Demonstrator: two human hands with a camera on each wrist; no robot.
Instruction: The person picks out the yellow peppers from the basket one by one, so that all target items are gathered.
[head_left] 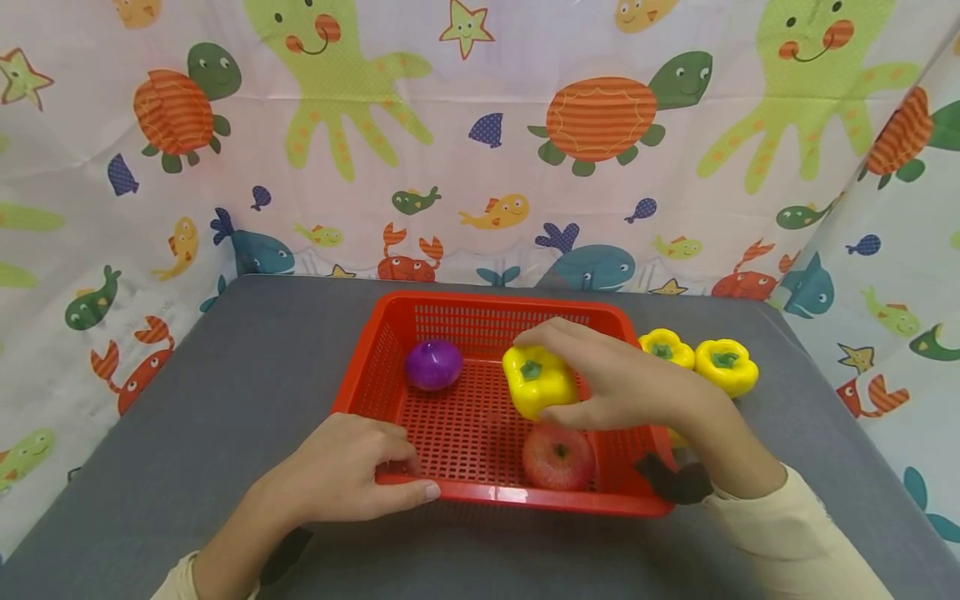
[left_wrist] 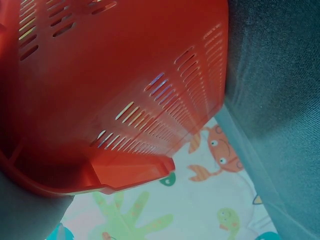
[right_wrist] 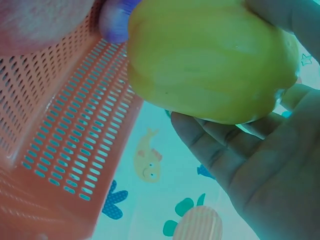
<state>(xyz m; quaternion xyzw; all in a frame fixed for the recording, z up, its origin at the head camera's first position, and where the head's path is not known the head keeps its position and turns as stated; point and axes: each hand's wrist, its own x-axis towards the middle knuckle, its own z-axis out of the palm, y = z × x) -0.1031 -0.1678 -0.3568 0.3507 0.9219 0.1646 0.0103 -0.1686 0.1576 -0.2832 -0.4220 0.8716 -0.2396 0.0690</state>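
My right hand [head_left: 622,375] grips a yellow bell pepper [head_left: 542,387] between thumb and fingers, over the right part of a red plastic basket [head_left: 517,494]. In the right wrist view the fingers curl round the pepper [right_wrist: 210,60]. My left hand [head_left: 348,467] holds the near left corner of the basket, fingers over the rim and thumb along it. Inside, a purple onion [head_left: 434,365] sits at the back left and a red apple [head_left: 558,458] at the front right. The left wrist view shows the slotted outer wall of the basket [left_wrist: 125,65].
Two more yellow peppers stand right of the basket, one [head_left: 727,367] beside another [head_left: 666,348]. A bit of yellow shows below my right forearm. Grey cloth covers the table [head_left: 285,358], and a curtain with sea animals [head_left: 465,108] hangs behind and at both sides.
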